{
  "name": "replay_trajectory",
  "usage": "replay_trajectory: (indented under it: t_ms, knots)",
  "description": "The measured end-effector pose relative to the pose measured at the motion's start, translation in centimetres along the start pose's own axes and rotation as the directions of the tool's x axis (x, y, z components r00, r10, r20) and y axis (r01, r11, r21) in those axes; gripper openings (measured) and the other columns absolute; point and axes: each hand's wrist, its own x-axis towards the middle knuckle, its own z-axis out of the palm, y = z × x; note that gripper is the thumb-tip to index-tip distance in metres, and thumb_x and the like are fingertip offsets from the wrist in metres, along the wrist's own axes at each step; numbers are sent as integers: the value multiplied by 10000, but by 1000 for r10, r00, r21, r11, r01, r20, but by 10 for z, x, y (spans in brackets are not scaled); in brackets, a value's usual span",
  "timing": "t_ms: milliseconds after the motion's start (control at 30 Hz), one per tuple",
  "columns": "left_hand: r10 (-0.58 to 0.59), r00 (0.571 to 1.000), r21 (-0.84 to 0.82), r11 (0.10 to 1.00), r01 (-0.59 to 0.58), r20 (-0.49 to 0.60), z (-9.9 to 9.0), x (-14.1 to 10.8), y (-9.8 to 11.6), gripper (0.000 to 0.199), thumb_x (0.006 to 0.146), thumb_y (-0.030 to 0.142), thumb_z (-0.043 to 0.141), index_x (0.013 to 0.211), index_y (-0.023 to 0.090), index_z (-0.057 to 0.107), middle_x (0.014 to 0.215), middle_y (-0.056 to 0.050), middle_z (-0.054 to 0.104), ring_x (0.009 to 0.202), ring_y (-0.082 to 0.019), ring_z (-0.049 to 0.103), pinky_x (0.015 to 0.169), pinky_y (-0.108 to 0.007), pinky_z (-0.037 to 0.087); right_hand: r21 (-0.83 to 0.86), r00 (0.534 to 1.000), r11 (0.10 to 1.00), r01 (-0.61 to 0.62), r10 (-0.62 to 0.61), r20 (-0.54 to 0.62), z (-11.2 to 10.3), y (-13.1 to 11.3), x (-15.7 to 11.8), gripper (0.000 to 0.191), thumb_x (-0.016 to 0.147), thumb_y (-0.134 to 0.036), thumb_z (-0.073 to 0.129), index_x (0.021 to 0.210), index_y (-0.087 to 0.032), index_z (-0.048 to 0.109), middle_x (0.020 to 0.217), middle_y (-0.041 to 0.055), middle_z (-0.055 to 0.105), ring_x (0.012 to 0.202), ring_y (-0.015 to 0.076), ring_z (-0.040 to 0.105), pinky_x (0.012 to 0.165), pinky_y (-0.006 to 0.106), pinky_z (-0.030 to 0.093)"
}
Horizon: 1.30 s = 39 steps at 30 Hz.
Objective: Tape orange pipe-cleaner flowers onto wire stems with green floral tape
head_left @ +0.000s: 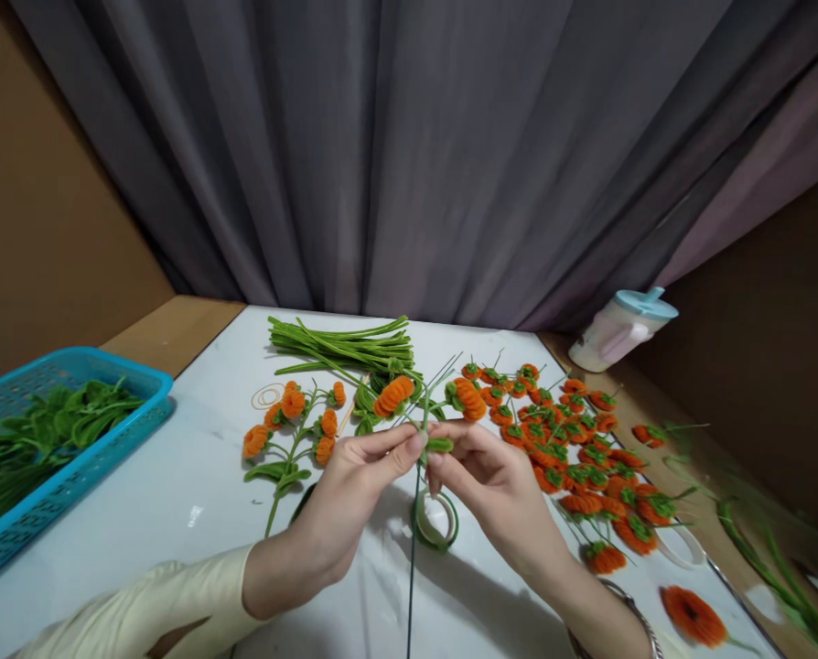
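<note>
My left hand [374, 467] pinches a dark green wire stem [413, 567] between thumb and fingertips. Two orange pipe-cleaner flowers [393, 396] branch from the top of this stem, with thin bare wires rising between them. My right hand [491, 476] is closed at the same joint, its fingers around a small fuzzy green leaf [439, 445] against the stem. A strip of pale green tape seems to run at the joint, partly hidden by the fingers. Below the hands, a roll of green tape [450, 522] lies on the table.
A finished-looking orange flower spray [289, 458] lies left of my hands. Green pipe cleaners [344, 346] are bundled behind. Many orange flower heads [574, 448] spread to the right, near a lidded cup [621, 329]. A blue basket [145, 412] of green leaves stands at left.
</note>
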Motion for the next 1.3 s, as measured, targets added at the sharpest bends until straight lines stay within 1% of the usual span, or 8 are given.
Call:
replay_trajectory:
  t_ms: [167,333,433,700,833,967,1133,1300]
  knots:
    - [-5,1000,-32,999,6,9,1,0,-2,211,782,333,692,961,235,744,1009,-29,708,1025,-185,576,998,-300,348,-56,997,997,54,-56,-50,7,5,-5,153,839,-328,613,911,-193,620,630,-19,556,548,124,539,513,242,471]
    - [-21,998,-102,995,15,-57,3,1,-2,234,750,334,725,963,238,734,1137,-23,665,1163,-189,513,1034,-287,333,-29,996,997,71,-72,-53,11,8,-6,139,861,-335,588,923,-210,600,697,-4,555,610,126,534,531,224,457]
    - [-47,995,-142,989,35,-84,3,2,-2,275,717,339,755,962,222,714,1143,-30,650,1176,-193,501,1030,-288,344,-6,997,998,63,-63,-50,12,9,-6,134,871,-332,581,929,-212,592,729,-6,553,597,106,498,524,205,433]
    - [-32,994,-112,993,19,-109,5,1,-2,339,673,413,772,890,192,634,948,-24,640,1025,-195,551,949,-294,400,61,999,998,15,-14,-30,13,5,-6,180,848,-378,603,882,-212,542,714,-27,504,511,80,381,447,192,343]
    - [67,990,20,998,-65,-127,6,0,-2,242,761,388,703,900,195,655,943,-15,642,980,-164,556,902,-252,402,-8,1000,1000,-22,22,4,12,3,-6,176,860,-364,570,818,-193,560,667,-16,503,534,97,379,463,206,333]
    - [170,982,85,983,-163,-83,5,-1,0,166,792,350,678,831,189,694,872,-6,642,873,-134,539,837,-220,394,-74,997,995,-67,69,22,10,1,-7,171,864,-342,556,834,-177,592,672,-3,513,580,113,413,504,222,348]
    - [56,998,-45,997,-57,-20,5,-1,6,176,741,336,726,736,165,686,723,19,565,731,-104,464,694,-196,373,14,989,992,-127,125,77,7,-2,-4,173,844,-322,583,817,-159,635,654,-17,501,588,100,410,534,221,339]
    - [46,999,-96,994,-44,23,6,-2,9,197,728,334,738,671,159,667,676,29,523,694,-96,444,675,-193,359,196,969,955,-223,196,151,3,1,-2,189,823,-336,633,803,-154,681,616,-38,461,535,68,338,491,208,264]
